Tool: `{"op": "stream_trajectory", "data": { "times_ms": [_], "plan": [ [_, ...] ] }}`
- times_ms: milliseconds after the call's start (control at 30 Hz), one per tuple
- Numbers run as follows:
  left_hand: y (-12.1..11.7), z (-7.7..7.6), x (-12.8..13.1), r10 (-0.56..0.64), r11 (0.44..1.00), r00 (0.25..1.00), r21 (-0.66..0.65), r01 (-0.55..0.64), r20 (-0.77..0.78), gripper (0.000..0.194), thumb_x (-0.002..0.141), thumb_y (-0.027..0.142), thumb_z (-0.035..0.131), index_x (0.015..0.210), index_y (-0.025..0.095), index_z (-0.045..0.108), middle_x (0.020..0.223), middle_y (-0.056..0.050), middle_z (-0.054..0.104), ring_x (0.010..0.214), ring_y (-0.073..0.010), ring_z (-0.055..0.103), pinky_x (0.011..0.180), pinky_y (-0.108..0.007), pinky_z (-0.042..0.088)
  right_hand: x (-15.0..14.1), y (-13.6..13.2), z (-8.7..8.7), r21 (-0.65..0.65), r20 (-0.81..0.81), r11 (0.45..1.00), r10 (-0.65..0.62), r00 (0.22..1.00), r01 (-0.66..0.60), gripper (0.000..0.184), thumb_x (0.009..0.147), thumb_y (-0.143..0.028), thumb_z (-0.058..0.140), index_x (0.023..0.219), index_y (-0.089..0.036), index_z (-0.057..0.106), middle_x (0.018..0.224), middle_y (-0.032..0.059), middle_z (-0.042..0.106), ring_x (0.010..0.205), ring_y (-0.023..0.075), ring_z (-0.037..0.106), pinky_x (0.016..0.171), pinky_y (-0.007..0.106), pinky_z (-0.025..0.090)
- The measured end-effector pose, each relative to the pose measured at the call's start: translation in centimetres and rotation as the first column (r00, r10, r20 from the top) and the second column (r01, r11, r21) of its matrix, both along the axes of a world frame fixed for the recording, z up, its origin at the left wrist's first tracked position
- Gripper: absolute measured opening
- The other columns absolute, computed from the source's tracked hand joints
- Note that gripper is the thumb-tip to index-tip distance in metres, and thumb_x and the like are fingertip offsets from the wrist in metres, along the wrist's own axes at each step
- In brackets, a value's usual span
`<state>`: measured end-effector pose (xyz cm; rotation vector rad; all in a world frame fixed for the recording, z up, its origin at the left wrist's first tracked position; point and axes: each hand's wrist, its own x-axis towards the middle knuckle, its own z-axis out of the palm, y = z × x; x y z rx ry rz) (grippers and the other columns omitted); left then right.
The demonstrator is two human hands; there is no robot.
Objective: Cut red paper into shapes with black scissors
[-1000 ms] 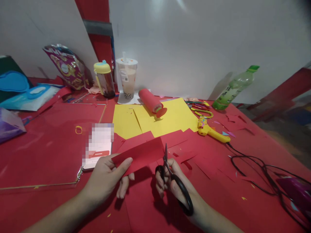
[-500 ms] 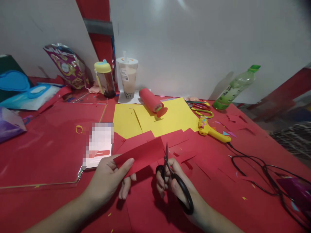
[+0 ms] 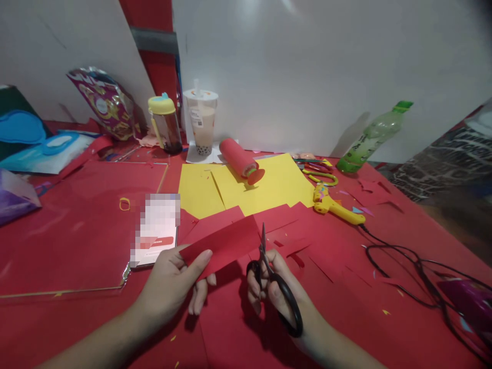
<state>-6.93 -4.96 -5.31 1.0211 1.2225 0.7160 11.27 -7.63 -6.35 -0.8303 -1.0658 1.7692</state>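
My left hand [image 3: 172, 284] pinches the left end of a red paper strip [image 3: 225, 243], thumb on top and fingers beneath. My right hand [image 3: 274, 289] grips black-handled scissors [image 3: 274, 284], fingers through the loops. The blades point up and away, and they meet the right edge of the strip. Both hands hover just above the red table cover near the front edge.
A phone [image 3: 156, 230] lies left of the strip. Yellow sheets [image 3: 246, 189] with a red paper roll [image 3: 240, 160] lie behind. A yellow glue gun [image 3: 334, 205] and its black cable [image 3: 403, 266] run right. A drink cup [image 3: 202, 123], a small bottle [image 3: 165, 125], a green bottle [image 3: 371, 138] and a snack bag [image 3: 105, 102] stand at the back.
The hands, the strip and the scissors have hardly moved. A patterned dark shape has come into view at the far right edge.
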Motion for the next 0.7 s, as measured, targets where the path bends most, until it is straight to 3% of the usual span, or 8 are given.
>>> {"op": "stream_trajectory", "data": {
  "times_ms": [300, 467, 700],
  "plan": [
    [0.07, -0.51, -0.31, 0.005, 1.0, 1.0, 0.016, -0.004, -0.017, 0.042, 0.081, 0.044, 0.048, 0.053, 0.016, 0.061, 0.024, 0.005, 0.044, 0.024, -0.0065, 0.04, 0.038, -0.02, 0.038, 0.07, -0.01, 0.15, -0.008, 0.031, 1.0, -0.023, 0.999, 0.024, 0.044, 0.073, -0.057, 0.059, 0.074, -0.023, 0.03, 0.062, -0.0076, 0.037, 0.048, 0.0055, 0.037, 0.049, 0.019, 0.034],
    [0.16, -0.04, -0.38, 0.006, 1.0, 1.0, 0.026, -0.006, 0.014, 0.039, 0.08, 0.042, 0.05, 0.052, 0.016, 0.06, 0.024, 0.006, 0.043, 0.024, -0.0065, 0.039, 0.043, -0.021, 0.044, 0.13, -0.08, -0.02, -0.017, 0.038, 1.0, -0.023, 0.999, 0.024, 0.045, 0.072, -0.057, 0.06, 0.075, -0.023, 0.031, 0.062, -0.0081, 0.039, 0.046, 0.0045, 0.037, 0.048, 0.019, 0.033],
    [0.31, 0.47, -0.37, 0.011, 0.999, 0.999, 0.032, -0.012, 0.033, 0.041, 0.077, 0.044, 0.053, 0.048, 0.016, 0.057, 0.023, 0.005, 0.043, 0.022, -0.0042, 0.035, 0.037, -0.017, 0.038, 0.28, -0.03, -0.13, -0.014, 0.062, 1.0, -0.019, 0.998, 0.02, 0.046, 0.072, -0.058, 0.059, 0.075, -0.023, 0.03, 0.06, -0.0089, 0.04, 0.043, 0.0033, 0.038, 0.045, 0.017, 0.033]
  ]
}}
